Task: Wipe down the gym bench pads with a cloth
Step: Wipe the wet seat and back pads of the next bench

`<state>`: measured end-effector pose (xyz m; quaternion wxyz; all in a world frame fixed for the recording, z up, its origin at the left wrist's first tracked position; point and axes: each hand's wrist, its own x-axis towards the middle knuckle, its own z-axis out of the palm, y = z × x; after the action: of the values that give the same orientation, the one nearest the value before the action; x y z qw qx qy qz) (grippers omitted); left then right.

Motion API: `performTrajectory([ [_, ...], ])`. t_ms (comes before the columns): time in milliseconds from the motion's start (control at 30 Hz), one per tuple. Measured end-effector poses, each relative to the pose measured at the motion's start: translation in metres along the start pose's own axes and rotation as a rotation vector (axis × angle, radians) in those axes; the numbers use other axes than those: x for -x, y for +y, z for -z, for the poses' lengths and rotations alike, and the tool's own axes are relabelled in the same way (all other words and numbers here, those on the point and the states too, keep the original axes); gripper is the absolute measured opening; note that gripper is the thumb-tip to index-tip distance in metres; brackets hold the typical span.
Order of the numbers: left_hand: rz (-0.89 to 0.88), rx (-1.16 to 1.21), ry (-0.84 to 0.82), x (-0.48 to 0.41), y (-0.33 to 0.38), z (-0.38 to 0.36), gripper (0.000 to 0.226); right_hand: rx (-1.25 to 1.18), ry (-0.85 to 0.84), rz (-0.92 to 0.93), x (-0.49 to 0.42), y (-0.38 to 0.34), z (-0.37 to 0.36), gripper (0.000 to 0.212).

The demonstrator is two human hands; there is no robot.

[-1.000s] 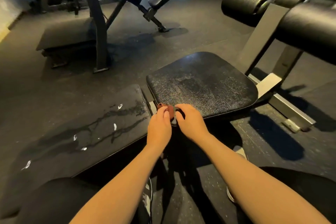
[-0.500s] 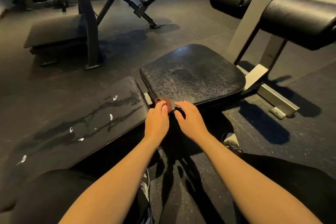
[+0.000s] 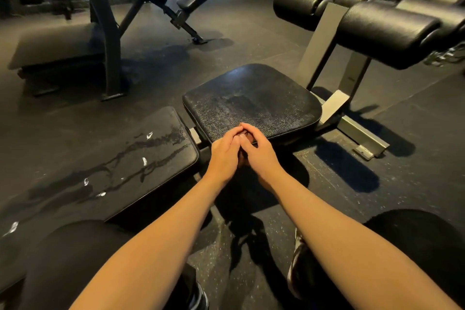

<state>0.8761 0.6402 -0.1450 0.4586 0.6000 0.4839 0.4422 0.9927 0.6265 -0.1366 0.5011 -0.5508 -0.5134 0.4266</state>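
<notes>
The square black seat pad [image 3: 251, 98] lies ahead, its cracked surface dull with a smear in the middle. My left hand [image 3: 224, 156] and my right hand [image 3: 261, 156] are pressed together at its near edge, fingers curled. They hold a small reddish-brown cloth [image 3: 242, 158] between them, and only a sliver of it shows. To the left runs the long back pad [image 3: 113, 171], marked with wet streaks and white specks.
Two black roller pads [image 3: 387, 30] on a grey metal frame [image 3: 362, 138] stand at the right. Another bench [image 3: 57, 43] and a dark upright post [image 3: 105, 33] are at the back left. My knees [image 3: 75, 259] in black flank a strip of rubber floor [image 3: 226, 272].
My hands have come together over the cloth, which earlier showed between my fingertips. The view has shifted slightly; the hands stay at the seat pad's near edge.
</notes>
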Motion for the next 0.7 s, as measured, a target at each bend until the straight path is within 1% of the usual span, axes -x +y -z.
performTrajectory([
  [67,0.01,0.015,0.002,-0.007,0.001,0.0,0.04,0.021,0.064,0.01,-0.007,0.001,-0.001,0.036],
  [100,-0.005,-0.007,0.014,-0.01,0.002,-0.001,0.042,0.085,0.113,0.052,-0.011,0.002,0.0,0.036],
  [133,-0.02,-0.06,0.037,-0.014,0.001,0.0,0.043,0.168,0.172,0.099,-0.016,0.003,0.002,0.036],
  [200,-0.036,-0.255,0.089,-0.019,-0.012,0.006,0.045,0.319,0.272,0.165,-0.025,0.008,0.003,0.034],
  [233,-0.03,-0.351,0.096,-0.019,-0.021,0.011,0.045,0.387,0.272,0.17,-0.026,0.012,0.0,0.034],
  [300,-0.072,-0.427,0.077,-0.015,-0.041,0.019,0.04,0.538,0.153,0.205,-0.025,0.026,-0.011,0.035],
  [367,-0.136,-0.419,0.067,-0.014,-0.055,0.019,0.033,0.678,0.016,0.268,-0.023,0.042,-0.02,0.037],
  [400,-0.141,-0.416,0.096,-0.017,-0.057,0.016,0.034,0.717,-0.014,0.281,-0.023,0.047,-0.022,0.038],
  [500,-0.097,-0.478,0.176,-0.024,-0.053,0.008,0.037,0.767,-0.004,0.314,-0.028,0.046,-0.013,0.037],
  [567,-0.114,-0.594,0.185,-0.022,-0.054,0.005,0.046,0.766,0.07,0.302,-0.036,0.046,0.002,0.038],
  [633,-0.137,-0.655,0.165,-0.019,-0.051,0.005,0.054,0.739,0.19,0.218,-0.045,0.048,0.022,0.043],
  [700,-0.136,-0.656,0.154,-0.017,-0.05,0.006,0.049,0.693,0.246,0.118,-0.048,0.046,0.034,0.043],
])
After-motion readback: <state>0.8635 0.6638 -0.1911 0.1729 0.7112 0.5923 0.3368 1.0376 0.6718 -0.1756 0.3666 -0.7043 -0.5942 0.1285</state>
